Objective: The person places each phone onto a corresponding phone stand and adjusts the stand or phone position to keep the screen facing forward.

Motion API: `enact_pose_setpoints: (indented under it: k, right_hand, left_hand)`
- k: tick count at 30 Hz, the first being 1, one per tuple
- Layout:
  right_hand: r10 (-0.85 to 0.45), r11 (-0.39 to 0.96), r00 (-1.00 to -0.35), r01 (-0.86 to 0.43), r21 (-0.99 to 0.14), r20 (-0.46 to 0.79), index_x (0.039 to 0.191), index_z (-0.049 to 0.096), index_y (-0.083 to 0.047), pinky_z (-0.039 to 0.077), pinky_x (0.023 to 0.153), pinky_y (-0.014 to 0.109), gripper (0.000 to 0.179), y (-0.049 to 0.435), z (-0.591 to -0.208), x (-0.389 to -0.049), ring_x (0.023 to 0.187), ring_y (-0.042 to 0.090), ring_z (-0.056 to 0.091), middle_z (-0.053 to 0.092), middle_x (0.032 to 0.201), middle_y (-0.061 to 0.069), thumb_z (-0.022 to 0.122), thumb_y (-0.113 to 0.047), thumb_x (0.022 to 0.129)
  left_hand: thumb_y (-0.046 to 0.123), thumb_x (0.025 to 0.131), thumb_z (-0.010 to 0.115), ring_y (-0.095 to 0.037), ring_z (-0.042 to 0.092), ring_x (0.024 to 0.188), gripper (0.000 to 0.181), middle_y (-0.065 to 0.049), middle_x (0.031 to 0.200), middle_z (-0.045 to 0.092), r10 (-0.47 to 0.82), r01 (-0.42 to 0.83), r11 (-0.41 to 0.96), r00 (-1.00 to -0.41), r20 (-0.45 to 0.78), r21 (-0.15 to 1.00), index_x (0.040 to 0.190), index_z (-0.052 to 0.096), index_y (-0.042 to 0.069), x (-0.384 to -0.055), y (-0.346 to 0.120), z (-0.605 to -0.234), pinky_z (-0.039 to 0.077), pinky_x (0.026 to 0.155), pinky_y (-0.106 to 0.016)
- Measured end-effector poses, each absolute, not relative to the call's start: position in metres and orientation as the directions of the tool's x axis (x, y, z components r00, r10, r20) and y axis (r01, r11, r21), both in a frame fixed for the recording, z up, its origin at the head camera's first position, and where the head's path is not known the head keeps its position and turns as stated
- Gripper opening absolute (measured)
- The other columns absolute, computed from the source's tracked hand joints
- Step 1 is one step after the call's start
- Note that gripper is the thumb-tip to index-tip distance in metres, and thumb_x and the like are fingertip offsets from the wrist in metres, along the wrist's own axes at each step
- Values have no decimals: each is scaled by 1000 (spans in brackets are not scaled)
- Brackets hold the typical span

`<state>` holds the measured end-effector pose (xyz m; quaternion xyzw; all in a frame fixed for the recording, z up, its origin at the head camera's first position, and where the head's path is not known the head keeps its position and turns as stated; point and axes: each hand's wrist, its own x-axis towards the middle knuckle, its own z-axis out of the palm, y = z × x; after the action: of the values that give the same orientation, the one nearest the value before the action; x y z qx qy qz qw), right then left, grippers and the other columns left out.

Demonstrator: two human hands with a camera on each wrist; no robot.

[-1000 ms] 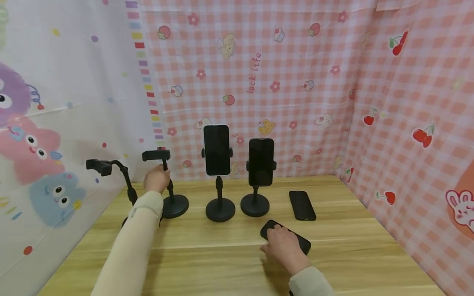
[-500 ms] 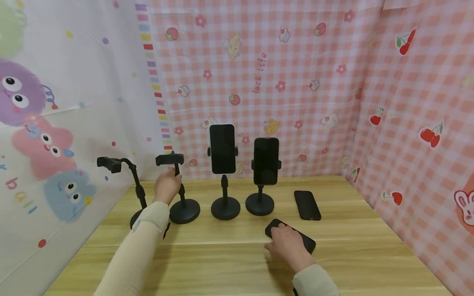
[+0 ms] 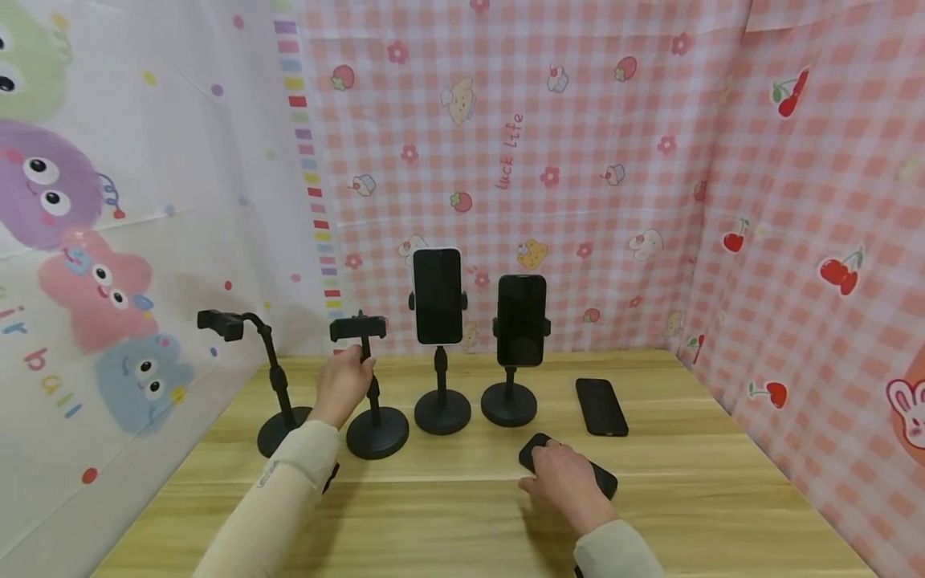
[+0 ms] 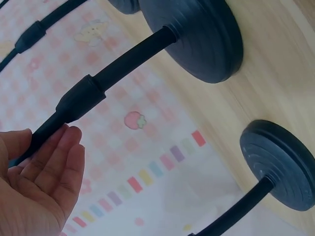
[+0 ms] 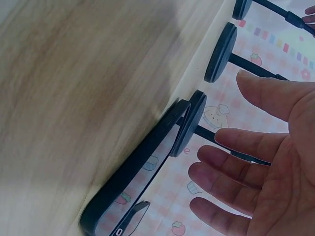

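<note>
My left hand (image 3: 345, 385) grips the thin upper pole of a black phone stand (image 3: 377, 433), thumb on one side and fingers on the other. The stand's round base is on the table, and its holder (image 3: 357, 327) at the top has no phone in it. In the left wrist view, the fingers (image 4: 61, 162) curl around the pole just above its collar. My right hand (image 3: 571, 486) hovers over a black phone (image 3: 603, 480) lying flat at a slant. In the right wrist view, its fingers (image 5: 226, 187) are loosely spread, apart from the phone (image 5: 133, 169).
Another phone stand (image 3: 278, 429) with a bent neck and no phone is at the left. Two stands (image 3: 442, 412) (image 3: 509, 404) hold upright phones (image 3: 438, 297) (image 3: 522, 321). A further phone (image 3: 601, 407) lies flat at the right. Patterned cloth (image 3: 578, 120) surrounds the wooden table (image 3: 433, 522).
My left hand has moved the gripped stand rightward and nearer, closing the gap to the stand with the white-edged phone. The right hand stays over its phone. The head view has shifted slightly.
</note>
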<state>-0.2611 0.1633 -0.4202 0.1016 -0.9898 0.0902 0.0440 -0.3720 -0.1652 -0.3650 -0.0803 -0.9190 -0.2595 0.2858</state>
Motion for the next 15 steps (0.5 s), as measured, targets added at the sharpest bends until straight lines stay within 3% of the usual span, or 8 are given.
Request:
enact_pose_setpoints:
  k: [5, 11, 15]
  right_hand:
    - [-182, 965, -979, -196, -172, 97, 103, 69, 2, 52, 79, 52, 41, 163, -420, -260, 93, 36, 63, 64, 101, 18, 81, -32, 83]
    - [-175, 966, -978, -192, -176, 111, 103, 69, 1, 52, 78, 52, 40, 164, -419, -260, 91, 36, 63, 63, 100, 18, 81, -32, 83]
    - [-179, 964, -976, -199, -176, 123, 104, 69, 1, 52, 79, 53, 41, 165, -420, -260, 91, 37, 63, 64, 101, 19, 81, -32, 83]
  left_hand:
    - [13, 99, 62, -22, 52, 53, 21, -8, 64, 56, 31, 318, 839, -838, 545, 442, 81, 59, 2, -365, -157, -368, 42, 51, -36]
    - [12, 97, 65, -21, 48, 51, 23, -6, 61, 52, 57, 366, 836, -798, 599, 408, 76, 57, 4, -355, -146, -369, 39, 50, -34]
    - [13, 96, 66, -21, 47, 51, 25, -4, 59, 50, 63, 366, 836, -805, 591, 409, 75, 56, 5, -349, -141, -369, 36, 49, -33]
